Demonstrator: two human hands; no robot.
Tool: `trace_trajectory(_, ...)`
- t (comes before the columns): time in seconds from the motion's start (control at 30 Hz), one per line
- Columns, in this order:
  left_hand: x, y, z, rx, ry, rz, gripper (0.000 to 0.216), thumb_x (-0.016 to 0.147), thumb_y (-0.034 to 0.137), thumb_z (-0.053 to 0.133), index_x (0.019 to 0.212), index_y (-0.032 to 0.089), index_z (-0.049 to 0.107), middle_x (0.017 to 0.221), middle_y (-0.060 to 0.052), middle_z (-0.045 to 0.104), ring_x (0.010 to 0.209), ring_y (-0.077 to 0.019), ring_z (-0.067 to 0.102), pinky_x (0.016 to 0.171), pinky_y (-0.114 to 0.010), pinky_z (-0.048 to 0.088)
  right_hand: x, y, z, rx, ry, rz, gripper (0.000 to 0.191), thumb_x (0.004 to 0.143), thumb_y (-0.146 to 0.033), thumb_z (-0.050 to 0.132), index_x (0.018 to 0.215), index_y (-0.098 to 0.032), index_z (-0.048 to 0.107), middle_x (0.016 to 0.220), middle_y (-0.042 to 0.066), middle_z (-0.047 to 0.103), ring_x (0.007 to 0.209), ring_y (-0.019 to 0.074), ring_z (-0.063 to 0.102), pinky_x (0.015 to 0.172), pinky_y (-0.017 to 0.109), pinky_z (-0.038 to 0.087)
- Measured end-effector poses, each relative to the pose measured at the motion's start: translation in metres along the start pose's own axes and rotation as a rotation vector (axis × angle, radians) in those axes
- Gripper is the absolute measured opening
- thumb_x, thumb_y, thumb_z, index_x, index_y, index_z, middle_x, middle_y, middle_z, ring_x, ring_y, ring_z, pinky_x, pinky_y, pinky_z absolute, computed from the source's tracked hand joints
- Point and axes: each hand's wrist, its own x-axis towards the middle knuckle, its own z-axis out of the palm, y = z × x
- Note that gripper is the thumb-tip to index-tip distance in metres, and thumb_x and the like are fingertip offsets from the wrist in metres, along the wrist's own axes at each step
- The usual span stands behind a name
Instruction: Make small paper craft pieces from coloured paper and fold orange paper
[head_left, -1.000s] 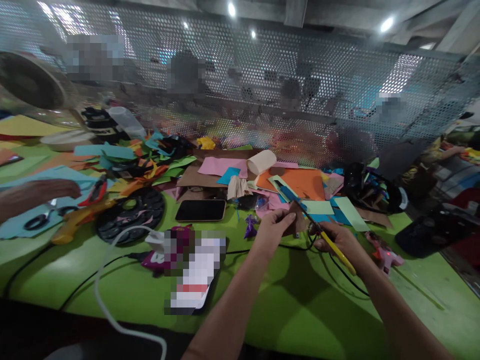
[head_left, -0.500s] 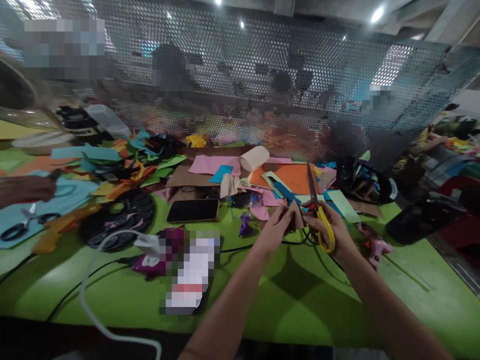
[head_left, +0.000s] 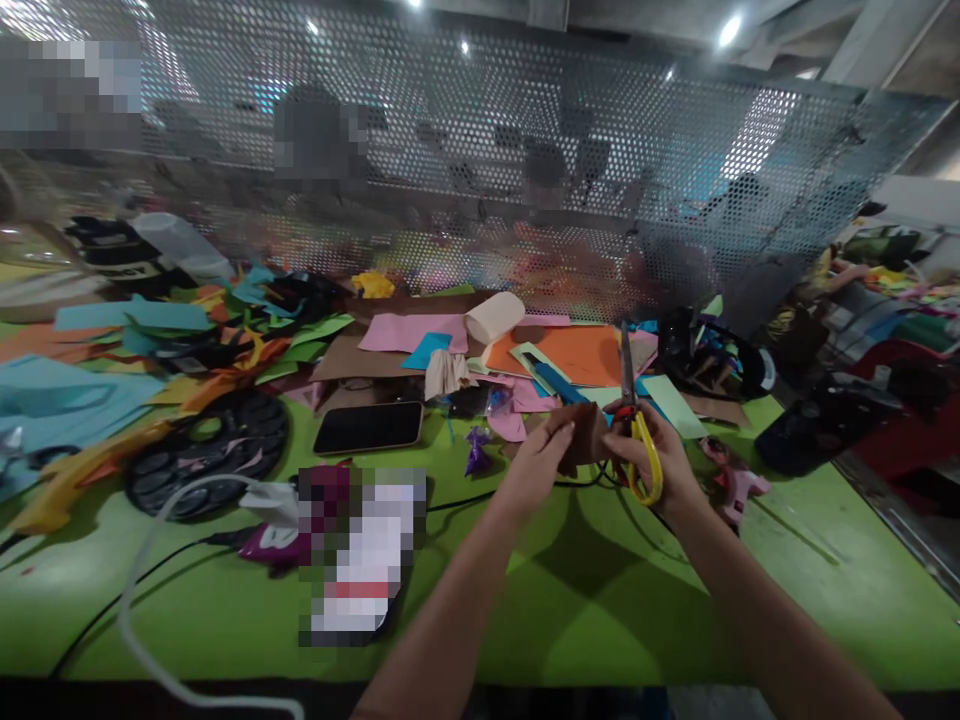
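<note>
A small folded piece of brown paper (head_left: 581,436) is pinched in my left hand (head_left: 534,462), held above the green table. My right hand (head_left: 660,468) grips scissors (head_left: 645,455) with yellow handles, their blades pointing up and away from me. The fingertips of that hand also appear to touch the paper's right edge. Behind the paper lies a blue cutter (head_left: 556,378) on pale green paper. A small purple foil piece (head_left: 476,450) sits left of my left hand.
A dark phone (head_left: 367,427) and a purple power strip (head_left: 277,540) with cables lie left. Further left are a round black tray (head_left: 210,455) and an orange glue gun (head_left: 94,470). A pink glue gun (head_left: 739,485) and a black cylinder (head_left: 799,430) stand right. A perforated metal screen (head_left: 465,150) rises behind.
The brown paper has turned and shows a wider face between my hands. My view has shifted slightly right. Another person's hand at the left has left the view.
</note>
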Motion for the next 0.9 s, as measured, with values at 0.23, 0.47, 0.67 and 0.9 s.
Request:
trace_trajectory(0.23,0.006,-0.008,-0.002,-0.207,0.137,-0.104,0.047,0.065,0.049,0.082,0.097,0.016,0.074,0.091,-0.007,0.075,0.088,-0.0219,0.068,0.087,-0.034,0.052,-0.003,0.000,-0.001,0.028,0.017,-0.024,0.044,0.058,-0.033,0.086,0.094,-0.023,0.063,0.074,-0.004,0.055,0.062,0.0112,0.050,0.054,0.023,0.042)
trace_trajectory(0.47,0.005,-0.008,-0.002,-0.088,0.045,-0.044,0.043,0.065,0.040,0.083,0.100,0.016,0.073,0.088,-0.004,0.073,0.080,-0.0171,0.063,0.075,-0.027,0.048,-0.003,0.009,-0.007,0.075,0.012,-0.027,0.040,0.066,-0.037,0.085,0.097,-0.025,0.063,0.074,-0.004,0.056,0.056,0.0099,0.050,0.050,0.022,0.042)
trace_trajectory(0.67,0.006,-0.009,0.000,-0.047,0.052,-0.092,0.036,0.070,0.037,0.076,0.099,0.016,0.073,0.077,0.000,0.066,0.065,-0.0110,0.049,0.059,-0.022,0.036,-0.005,0.005,-0.008,0.075,0.000,-0.063,0.045,0.066,-0.035,0.085,0.103,-0.028,0.060,0.080,-0.003,0.060,0.061,0.0112,0.054,0.052,0.022,0.043)
trace_trajectory(0.9,-0.001,-0.009,0.003,0.064,-0.076,-0.096,0.038,0.078,0.050,0.072,0.098,0.018,0.073,0.074,-0.001,0.063,0.063,-0.0115,0.046,0.059,-0.024,0.036,-0.005,0.005,-0.005,-0.012,0.040,-0.159,0.049,0.065,-0.030,0.085,0.105,-0.026,0.057,0.082,-0.003,0.062,0.061,0.0105,0.053,0.054,0.023,0.041)
